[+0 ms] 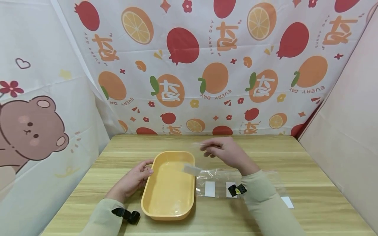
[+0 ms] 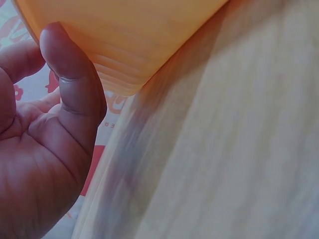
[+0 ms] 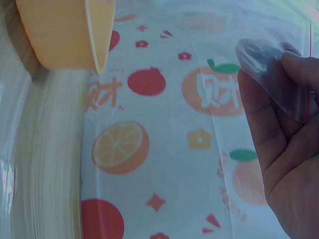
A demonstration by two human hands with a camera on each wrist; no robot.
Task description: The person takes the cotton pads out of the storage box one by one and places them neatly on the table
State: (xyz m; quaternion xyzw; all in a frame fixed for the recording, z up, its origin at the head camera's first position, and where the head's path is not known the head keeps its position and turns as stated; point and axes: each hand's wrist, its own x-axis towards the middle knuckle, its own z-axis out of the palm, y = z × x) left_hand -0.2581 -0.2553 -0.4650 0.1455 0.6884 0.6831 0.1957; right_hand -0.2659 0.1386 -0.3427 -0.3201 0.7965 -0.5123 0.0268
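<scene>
A yellow rectangular tray (image 1: 168, 214) with rounded corners stands on the wooden table, its inside bare apart from what hangs over it. My left hand (image 1: 137, 177) grips the tray's left rim between thumb and fingers; in the left wrist view the thumb (image 2: 75, 74) lies against the tray wall (image 2: 129, 40). Above the table, beyond the tray's right side, my right hand (image 1: 225, 151) pinches the edge of a clear zip bag (image 3: 271, 74) with a red seal line. That bag's white label (image 1: 191, 169) hangs over the tray's right rim and looks blurred.
Several clear zip bags (image 1: 220, 175) with white labels (image 1: 210, 189) lie in a row right of the tray, partly under my right forearm. Another label (image 1: 287, 202) shows farther right. A fruit-print cloth (image 1: 183, 78) hangs behind the table (image 1: 313, 183), with pale cloths at both sides.
</scene>
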